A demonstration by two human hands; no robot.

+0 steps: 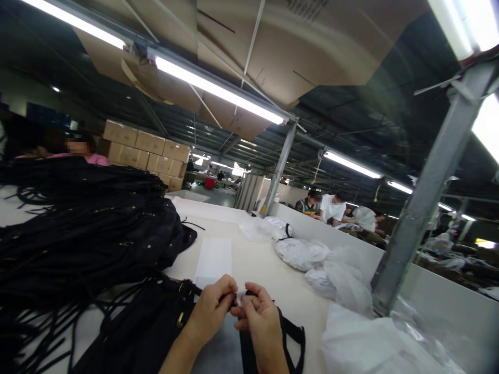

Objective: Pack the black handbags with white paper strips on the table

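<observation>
At the front middle of the table, my left hand [210,310] and my right hand [260,318] are close together, fingertips pinched on a small white tag [240,296]. Its print, if any, is too small to read. Below and around my hands lies a black cloth article [136,324] with straps and brass-coloured fittings. One black strap [294,335] loops out to the right of my right hand. Under my wrists a grey sheet-like area [222,345] shows. Just beyond my fingers, a white paper strip [214,257] lies flat on the table.
A large heap of black cloth articles [97,223] covers the table's left side. Clear plastic bags [343,280] lie along the right, by a low white partition [358,234] and a grey metal post [424,197]. Cartons [146,156] are stacked behind; people work beyond.
</observation>
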